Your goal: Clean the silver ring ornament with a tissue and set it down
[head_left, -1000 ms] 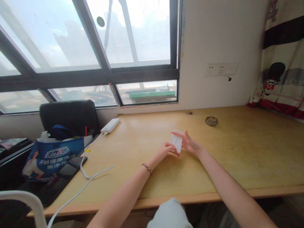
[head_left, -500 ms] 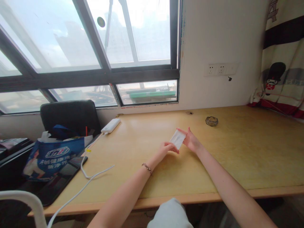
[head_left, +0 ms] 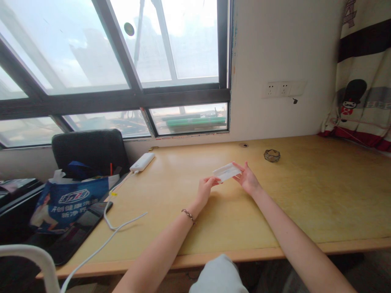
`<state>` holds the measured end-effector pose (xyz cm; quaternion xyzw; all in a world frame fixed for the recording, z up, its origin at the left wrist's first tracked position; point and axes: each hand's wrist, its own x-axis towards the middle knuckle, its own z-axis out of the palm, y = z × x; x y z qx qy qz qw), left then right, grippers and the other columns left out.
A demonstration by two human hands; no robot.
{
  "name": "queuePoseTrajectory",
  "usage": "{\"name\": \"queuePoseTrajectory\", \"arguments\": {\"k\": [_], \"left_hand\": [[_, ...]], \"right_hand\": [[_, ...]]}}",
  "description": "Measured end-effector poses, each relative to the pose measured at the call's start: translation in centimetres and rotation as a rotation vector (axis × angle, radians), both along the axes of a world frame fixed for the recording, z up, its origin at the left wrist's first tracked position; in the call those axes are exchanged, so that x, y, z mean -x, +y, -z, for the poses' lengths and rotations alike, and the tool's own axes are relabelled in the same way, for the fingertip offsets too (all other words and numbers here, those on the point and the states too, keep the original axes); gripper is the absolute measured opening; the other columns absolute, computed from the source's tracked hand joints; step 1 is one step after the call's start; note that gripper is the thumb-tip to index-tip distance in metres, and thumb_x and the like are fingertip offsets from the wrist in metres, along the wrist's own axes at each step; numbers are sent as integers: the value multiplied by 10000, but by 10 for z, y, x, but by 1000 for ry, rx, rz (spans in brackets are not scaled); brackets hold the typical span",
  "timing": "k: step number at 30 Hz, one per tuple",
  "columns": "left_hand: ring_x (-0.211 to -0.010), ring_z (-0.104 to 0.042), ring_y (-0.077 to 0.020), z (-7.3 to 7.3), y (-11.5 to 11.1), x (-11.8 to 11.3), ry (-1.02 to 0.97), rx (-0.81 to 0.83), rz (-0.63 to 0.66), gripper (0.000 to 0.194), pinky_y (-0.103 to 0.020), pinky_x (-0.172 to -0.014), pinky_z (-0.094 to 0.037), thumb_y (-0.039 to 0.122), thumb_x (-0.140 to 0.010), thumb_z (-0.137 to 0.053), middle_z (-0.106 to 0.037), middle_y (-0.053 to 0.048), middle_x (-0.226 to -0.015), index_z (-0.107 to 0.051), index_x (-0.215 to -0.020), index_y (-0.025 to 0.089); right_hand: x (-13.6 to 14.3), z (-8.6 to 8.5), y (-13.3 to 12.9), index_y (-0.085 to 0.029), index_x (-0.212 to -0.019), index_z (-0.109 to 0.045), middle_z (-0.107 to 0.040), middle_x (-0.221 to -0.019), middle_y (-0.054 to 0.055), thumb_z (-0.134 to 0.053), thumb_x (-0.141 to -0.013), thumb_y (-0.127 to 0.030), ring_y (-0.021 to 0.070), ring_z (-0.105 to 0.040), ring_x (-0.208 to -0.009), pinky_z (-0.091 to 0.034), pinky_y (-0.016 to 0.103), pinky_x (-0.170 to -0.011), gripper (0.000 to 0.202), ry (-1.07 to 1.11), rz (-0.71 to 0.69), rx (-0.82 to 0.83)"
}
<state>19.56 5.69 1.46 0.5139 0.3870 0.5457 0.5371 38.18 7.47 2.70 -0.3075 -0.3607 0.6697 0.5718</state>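
Note:
Above the wooden desk (head_left: 171, 219) I hold a small, flat white folded tissue (head_left: 226, 172), its long side slanting slightly up to the right. My left hand (head_left: 206, 189) pinches the near left corner between thumb and fingers. The right end rests in my right hand (head_left: 248, 179), gripped between the fingers with the thumb raised. A braided bracelet (head_left: 188, 215) circles my left wrist. Farther back on the desk, right of both hands, lies a dark glass ashtray-like dish (head_left: 271, 155).
A white power bank (head_left: 142, 162) lies at the desk's left edge, with a white cable (head_left: 117, 228) trailing toward me. Beside the desk are a black tablet-like slab (head_left: 79, 236), a blue bag (head_left: 73, 201) and a black chair (head_left: 90, 150). Wall sockets (head_left: 284, 88) sit above the back edge.
The white folded tissue has turned to lie more level and lengthwise. My left hand has shifted left and up, now on its left corner. The right hand has barely moved.

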Motion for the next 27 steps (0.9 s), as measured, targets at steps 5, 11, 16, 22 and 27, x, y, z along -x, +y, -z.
{"name": "queuePoseTrajectory", "arguments": {"k": [5, 11, 16, 22, 27], "left_hand": [[-694, -618, -184, 2, 6, 1, -13, -5, -124, 251, -350, -750, -475, 302, -678, -523, -664, -87, -733, -656, -700, 91], [-705, -600, -162, 2, 5, 3, 93, -73, -173, 221, -308, -723, -470, 292, -646, -599, -653, -63, -737, -641, -768, 113], [-670, -589, -149, 5, 7, 5, 141, -74, -202, 166, -283, -679, -466, 245, -629, -597, -636, -46, -689, -622, -735, 119], [-675, -589, -149, 10, 10, 8, 171, -56, -223, 159, -283, -668, -472, 228, -627, -579, -636, -53, -690, -615, -736, 118], [-683, -597, -158, 11, 12, 9, 310, -118, -241, 139, -295, -664, -481, 225, -676, -536, -634, -56, -695, -601, -745, 123]], "right_hand": [[0, 1, 0, -238, -947, -640, -477, -1240, -14, -424, -769, -549, 155, -531, -984, -468, 228, -742, 418, 16, 26, 13], [3, 4, 1, -207, -973, -628, -543, -1164, 31, -573, -718, -428, 156, -561, -926, -482, 228, -715, 342, -72, 99, -25], [4, 13, 4, -175, -1018, -602, -615, -1033, 41, -637, -665, -301, 149, -593, -849, -501, 271, -730, 376, -220, 193, -45], [3, 20, 7, -153, -1047, -584, -563, -1132, 62, -593, -634, -138, 162, -608, -842, -539, 277, -694, 413, -403, 317, -62], [0, 29, 11, -153, -1060, -583, -567, -1129, 70, -546, -650, -127, 161, -632, -771, -548, 249, -622, 413, -692, 359, -41]]}}
